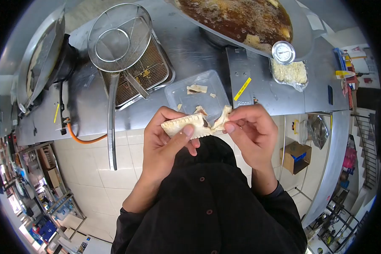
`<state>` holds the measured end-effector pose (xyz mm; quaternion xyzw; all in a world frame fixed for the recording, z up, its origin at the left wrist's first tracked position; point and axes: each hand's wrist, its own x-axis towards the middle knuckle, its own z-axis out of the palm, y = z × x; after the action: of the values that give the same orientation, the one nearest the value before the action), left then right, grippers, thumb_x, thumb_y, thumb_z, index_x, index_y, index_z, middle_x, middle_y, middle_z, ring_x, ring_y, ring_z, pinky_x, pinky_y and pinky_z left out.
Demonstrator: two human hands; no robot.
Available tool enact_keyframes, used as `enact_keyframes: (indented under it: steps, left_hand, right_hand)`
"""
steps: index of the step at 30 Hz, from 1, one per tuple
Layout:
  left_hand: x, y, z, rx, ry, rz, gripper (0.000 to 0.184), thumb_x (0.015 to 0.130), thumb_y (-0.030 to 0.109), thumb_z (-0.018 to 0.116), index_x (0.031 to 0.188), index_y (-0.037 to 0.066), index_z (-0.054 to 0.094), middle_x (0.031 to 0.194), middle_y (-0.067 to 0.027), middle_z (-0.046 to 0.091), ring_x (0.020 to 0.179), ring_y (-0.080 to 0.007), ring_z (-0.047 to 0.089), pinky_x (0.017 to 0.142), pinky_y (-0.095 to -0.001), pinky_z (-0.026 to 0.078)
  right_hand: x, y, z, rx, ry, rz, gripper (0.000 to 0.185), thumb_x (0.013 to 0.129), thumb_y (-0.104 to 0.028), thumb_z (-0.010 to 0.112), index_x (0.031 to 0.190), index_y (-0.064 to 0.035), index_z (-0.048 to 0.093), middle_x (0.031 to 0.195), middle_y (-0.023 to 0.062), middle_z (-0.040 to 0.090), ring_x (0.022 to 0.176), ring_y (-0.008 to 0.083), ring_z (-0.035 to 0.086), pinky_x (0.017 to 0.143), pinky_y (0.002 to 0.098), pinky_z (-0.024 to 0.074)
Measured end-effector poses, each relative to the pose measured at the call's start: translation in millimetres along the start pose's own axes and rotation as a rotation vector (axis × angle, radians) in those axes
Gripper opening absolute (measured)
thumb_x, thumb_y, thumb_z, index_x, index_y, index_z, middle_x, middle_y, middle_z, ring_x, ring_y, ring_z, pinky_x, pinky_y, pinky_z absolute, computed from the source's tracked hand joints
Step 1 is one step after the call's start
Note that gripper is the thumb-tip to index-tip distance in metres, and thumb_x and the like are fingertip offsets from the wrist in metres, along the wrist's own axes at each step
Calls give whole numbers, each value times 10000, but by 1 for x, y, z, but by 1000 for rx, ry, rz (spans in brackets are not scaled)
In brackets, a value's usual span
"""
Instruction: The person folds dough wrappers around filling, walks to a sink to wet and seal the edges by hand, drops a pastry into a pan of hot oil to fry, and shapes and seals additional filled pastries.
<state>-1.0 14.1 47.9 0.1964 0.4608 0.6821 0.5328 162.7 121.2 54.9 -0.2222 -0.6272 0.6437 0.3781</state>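
Note:
My left hand [167, 137] holds a pale dough pastry [184, 125] with crimped edges, its thumb pressed on top. The pastry's right end is broken, and a dark filling shows there. Between the thumb and fingers of my right hand [252, 133] is a torn piece of dough [221, 119], which touches the broken end. Just beyond my hands, a clear plastic container [173, 94] on the steel counter holds several dough scraps [197, 89].
A wire skimmer [112, 101] lies over a rack tray [170, 78], its handle past the counter edge. A pan of bubbling oil [237, 19] with a dial thermometer [283, 52] stands at the back. A wrapped pack [290, 73] sits right, another pan [40, 59] left.

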Motion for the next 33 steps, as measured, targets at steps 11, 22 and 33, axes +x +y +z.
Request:
enact_keyframes:
  steps: [11,22,33]
  left_hand:
    - [5,-1,3,41,11,-3,197,923,117,621,1019,10,486,872,-137,646,615,-150,605,459,-247,483]
    - [6,-9,21,-14,62,-13,196,962,146,565,1071,9,475,980,-151,639,752,-188,650,623,-298,553]
    - [6,-21,26,-189,89,5,199,971,139,565,1069,-9,475,1021,-157,633,830,-210,666,750,-344,569]
  right_hand:
    - [7,-10,-3,-66,-47,77,278,860,79,628,1129,32,570,1029,89,659,918,102,647,790,229,506]
    - [2,-1,4,-27,144,107,269,842,83,661,1084,24,560,1032,85,635,929,115,649,775,231,519]
    - [-3,23,12,49,281,-26,242,849,89,652,1043,12,529,999,81,614,906,120,634,795,245,510]
